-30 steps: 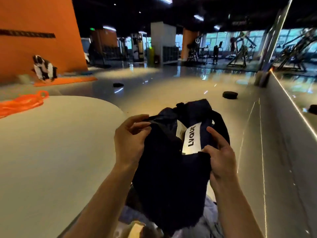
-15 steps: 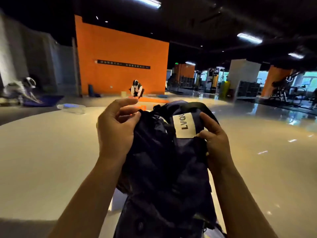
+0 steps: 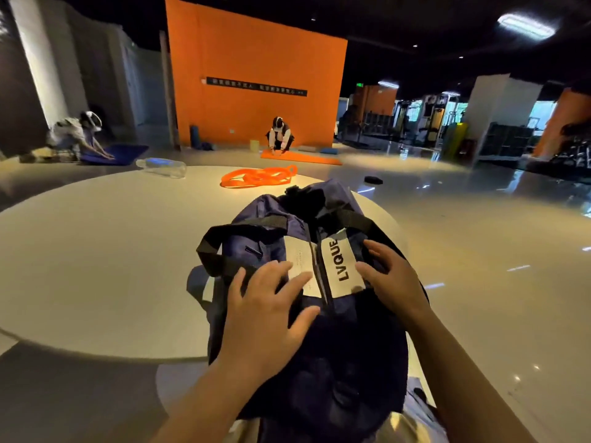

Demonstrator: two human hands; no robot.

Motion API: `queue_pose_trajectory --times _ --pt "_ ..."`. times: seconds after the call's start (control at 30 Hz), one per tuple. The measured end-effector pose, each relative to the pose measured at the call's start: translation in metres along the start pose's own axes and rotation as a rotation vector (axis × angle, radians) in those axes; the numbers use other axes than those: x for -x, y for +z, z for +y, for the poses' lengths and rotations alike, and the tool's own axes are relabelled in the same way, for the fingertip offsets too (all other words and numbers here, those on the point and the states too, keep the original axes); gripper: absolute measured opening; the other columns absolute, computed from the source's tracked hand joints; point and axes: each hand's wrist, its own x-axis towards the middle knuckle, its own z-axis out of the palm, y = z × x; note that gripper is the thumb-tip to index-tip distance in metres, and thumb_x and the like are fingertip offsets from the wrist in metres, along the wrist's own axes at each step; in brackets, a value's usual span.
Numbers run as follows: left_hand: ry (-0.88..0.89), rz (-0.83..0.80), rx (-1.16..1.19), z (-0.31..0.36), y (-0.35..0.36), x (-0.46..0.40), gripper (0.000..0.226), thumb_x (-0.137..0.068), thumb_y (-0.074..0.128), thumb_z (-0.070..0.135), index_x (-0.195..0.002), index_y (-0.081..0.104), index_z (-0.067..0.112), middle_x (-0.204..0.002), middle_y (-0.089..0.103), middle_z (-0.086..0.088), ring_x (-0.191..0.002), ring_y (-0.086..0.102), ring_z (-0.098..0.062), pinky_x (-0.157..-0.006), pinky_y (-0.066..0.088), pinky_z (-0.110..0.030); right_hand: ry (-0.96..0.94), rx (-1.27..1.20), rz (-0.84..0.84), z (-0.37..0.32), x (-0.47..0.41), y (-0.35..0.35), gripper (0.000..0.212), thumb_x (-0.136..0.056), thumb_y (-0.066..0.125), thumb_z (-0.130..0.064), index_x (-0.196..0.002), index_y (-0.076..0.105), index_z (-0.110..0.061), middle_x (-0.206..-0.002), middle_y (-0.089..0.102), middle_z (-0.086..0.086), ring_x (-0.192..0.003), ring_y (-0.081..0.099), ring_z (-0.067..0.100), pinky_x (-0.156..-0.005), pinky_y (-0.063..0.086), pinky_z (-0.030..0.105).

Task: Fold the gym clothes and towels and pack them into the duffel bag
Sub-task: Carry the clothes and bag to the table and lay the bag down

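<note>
A dark navy duffel bag [image 3: 348,353] lies on the near edge of a round white table [image 3: 96,251], its black straps draped over the top and two white labels, one reading LVQUE, beside the central zip. My left hand [image 3: 265,308] rests flat on the bag's left side with fingers spread, fingertips on the left label. On the bag's right side, by the LVQUE label, my right hand [image 3: 393,282] lies with straight fingers. No clothes or towels are visible; the bag's inside is hidden.
An orange resistance band [image 3: 259,178] and a clear plastic bottle [image 3: 161,167] lie at the table's far side. Two people crouch over mats [image 3: 300,158] on the glossy floor by an orange wall. Gym machines stand far right.
The bag was held up in both gripping hands; now it lies on the table with both hands flat on top. The camera view has swung left toward the orange wall.
</note>
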Motion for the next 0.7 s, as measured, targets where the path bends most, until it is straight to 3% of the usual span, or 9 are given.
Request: queue_pose_trajectory --times 0.03,0.1,0.17,0.43,0.6,0.7 --pt "0.016 -0.164 -0.107 0.006 0.004 -0.001 0.067 -0.082 0.015 0.069 -0.138 0.042 0.043 -0.147 0.042 0.004 -0.138 0.035 -0.02 -0.111 0.013 -0.059 -0.029 0.043 -0.037 0.003 0.004 0.0 0.054 -0.088 0.066 -0.026 -0.139 0.047 -0.026 -0.139 0.051 -0.001 -0.127 0.048 0.017 -0.099 0.044 0.032" --pt "-0.022 -0.403 -0.217 0.002 0.018 0.0 0.095 -0.064 -0.024 0.079 -0.149 0.005 0.047 -0.161 0.006 0.008 -0.148 0.004 -0.02 -0.105 -0.018 -0.058 -0.069 0.225 -0.124 0.009 0.011 0.001 0.064 -0.087 0.066 -0.035 -0.144 0.038 -0.028 -0.15 0.037 -0.004 -0.138 0.035 0.016 -0.11 0.034 0.037" --pt "-0.064 -0.471 -0.234 -0.008 0.03 0.003 0.107 -0.049 -0.042 0.077 -0.147 -0.012 0.048 -0.161 -0.006 0.012 -0.148 -0.005 -0.021 -0.099 -0.025 -0.058 -0.089 0.404 -0.198 0.014 0.013 0.002 0.074 -0.087 0.064 -0.04 -0.149 0.026 -0.031 -0.158 0.021 -0.006 -0.143 0.022 0.014 -0.112 0.026 0.036" --pt "-0.197 -0.601 -0.154 -0.053 0.015 -0.004 0.111 -0.041 -0.03 0.088 -0.145 -0.009 0.053 -0.159 0.001 0.019 -0.148 0.002 -0.016 -0.111 -0.014 -0.059 -0.115 0.605 -0.427 -0.001 -0.018 0.044 0.079 -0.086 0.056 -0.056 -0.151 0.017 -0.035 -0.16 0.013 -0.004 -0.144 0.022 0.022 -0.114 0.027 0.041" --pt "-0.295 -0.679 -0.121 -0.101 -0.005 -0.013 0.106 -0.046 -0.01 0.09 -0.145 0.0 0.054 -0.158 0.003 0.022 -0.148 0.004 -0.011 -0.114 -0.008 -0.058 -0.208 0.668 -0.565 -0.022 -0.051 0.093 0.077 -0.085 0.054 -0.06 -0.15 0.022 -0.035 -0.155 0.026 -0.005 -0.138 0.034 0.019 -0.108 0.035 0.038" --pt "-0.357 -0.686 -0.133 -0.139 -0.012 -0.017 0.108 -0.044 -0.009 0.092 -0.145 0.0 0.055 -0.158 0.0 0.024 -0.147 0.002 -0.009 -0.115 -0.006 -0.058 -0.275 0.713 -0.605 -0.039 -0.068 0.135 0.074 -0.086 0.052 -0.061 -0.148 0.025 -0.032 -0.152 0.031 -0.002 -0.135 0.037 0.023 -0.105 0.038 0.039"
